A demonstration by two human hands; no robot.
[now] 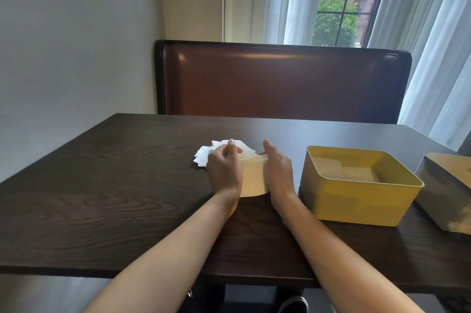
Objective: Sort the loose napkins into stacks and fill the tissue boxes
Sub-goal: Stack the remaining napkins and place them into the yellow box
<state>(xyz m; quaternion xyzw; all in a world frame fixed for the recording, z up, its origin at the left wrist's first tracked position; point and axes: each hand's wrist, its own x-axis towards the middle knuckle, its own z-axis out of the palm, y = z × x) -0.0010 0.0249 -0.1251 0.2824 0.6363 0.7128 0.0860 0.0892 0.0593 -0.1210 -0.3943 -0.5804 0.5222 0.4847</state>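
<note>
Dark table (102, 185) | napkin stack (252, 177) clasped between both hands (251, 167)

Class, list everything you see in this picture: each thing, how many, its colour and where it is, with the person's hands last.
Dark wooden table: one, foreground.
Stack of cream napkins: one, table centre, between both hands.
Loose white napkins: several, behind the left hand.
Yellow plastic tissue box: one, right of the hands, napkins inside.
Grey metal box: one, far right edge.
Brown leather bench back: one, behind the table.
Left hand: grips the stack.
Right hand: grips the stack.
</note>
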